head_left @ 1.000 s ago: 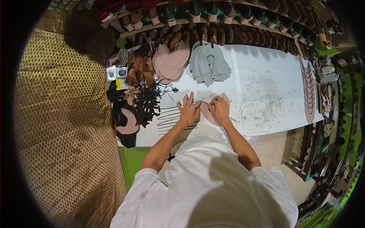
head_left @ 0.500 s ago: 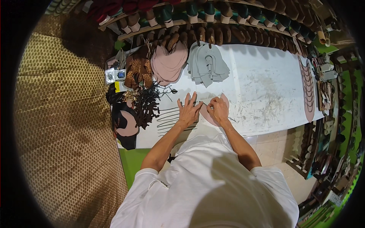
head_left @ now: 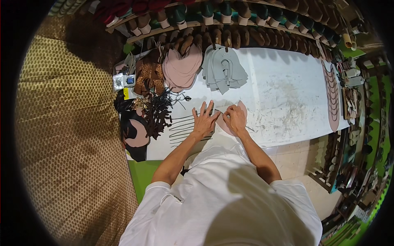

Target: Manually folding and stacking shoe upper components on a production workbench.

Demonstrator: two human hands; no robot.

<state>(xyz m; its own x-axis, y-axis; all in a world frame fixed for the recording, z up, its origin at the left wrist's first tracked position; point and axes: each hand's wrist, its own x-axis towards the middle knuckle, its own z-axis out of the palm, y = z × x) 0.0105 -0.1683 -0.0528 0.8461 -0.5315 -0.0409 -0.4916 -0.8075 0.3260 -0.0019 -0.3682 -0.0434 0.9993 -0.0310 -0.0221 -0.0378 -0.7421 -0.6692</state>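
Pink piece is lying near the front of the table, partly under the right hand, with its rounded edges showing on either side. The right hand's grip is looking nearly closed, its fingers curling in toward the thumb over the piece — whether anything is sitting between them, I cannot tell. The left hand is spreading its fingers wide, palm down, with its thumb reaching toward the right hand; its grip is standing open and is not closing around anything. Its wrist side is resting by the right ends of several thin dark strips, which are lying roughly parallel on the white surface.

Farther left, a tangled dark heap is lying beside the strips, and a black piece is hanging near the corner. Behind these, leopard-print pieces are lying next to a pink stack, and a grey stack is lying to the right of that. At the far right, a long pink panel is carrying wavy dark lines. Shoes are standing in rows beyond the table — and patterned fabric is filling the left side.
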